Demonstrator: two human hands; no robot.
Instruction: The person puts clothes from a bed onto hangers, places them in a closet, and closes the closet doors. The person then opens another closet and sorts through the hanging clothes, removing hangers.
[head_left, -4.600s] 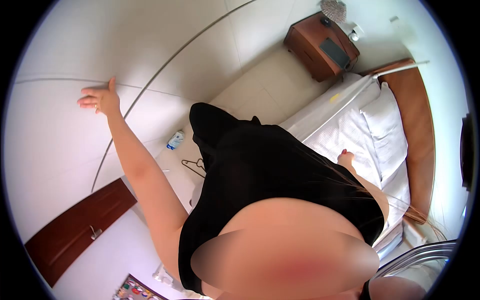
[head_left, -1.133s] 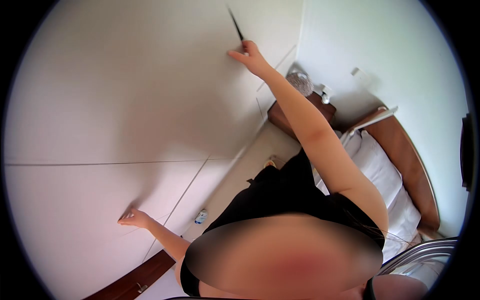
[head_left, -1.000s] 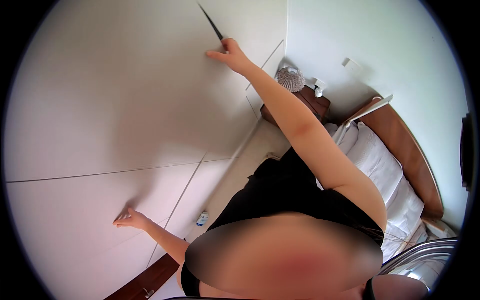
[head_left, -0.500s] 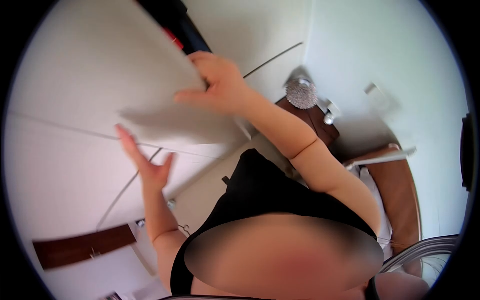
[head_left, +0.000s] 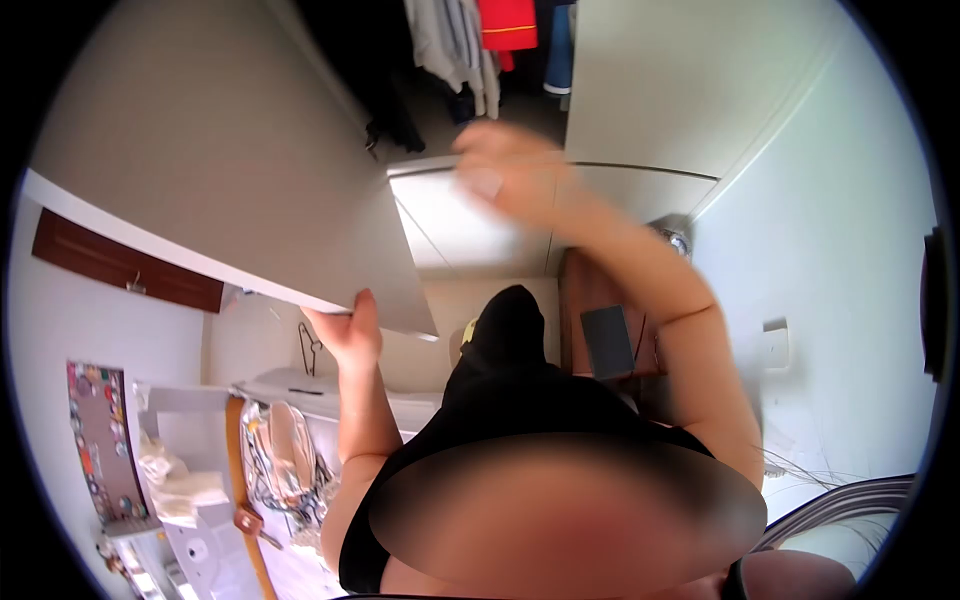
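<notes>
A light wardrobe door (head_left: 240,150) stands swung out at the left. My left hand (head_left: 350,330) grips its lower edge, thumb on the near face and the other fingers partly hidden behind it. In front of the wardrobe's opening, my right hand (head_left: 515,180) is in the air, smeared by motion; its fingers look bent, and whether they hold anything is unclear. Inside hang dark clothes (head_left: 360,70), grey garments (head_left: 450,50), a red garment (head_left: 508,25) and a blue one (head_left: 559,55).
Below the opening are white closed panels (head_left: 470,215). A brown nightstand (head_left: 575,310) with a dark flat object (head_left: 607,341) stands at the right. At the left are a hanger (head_left: 310,350), a brown door (head_left: 100,255), a board of small items (head_left: 105,440) and several bags (head_left: 285,455).
The wardrobe door has swung wide, exposing more clothes. My right hand has come off its edge and moved right; my left hand has taken hold of the door. The view has turned.
</notes>
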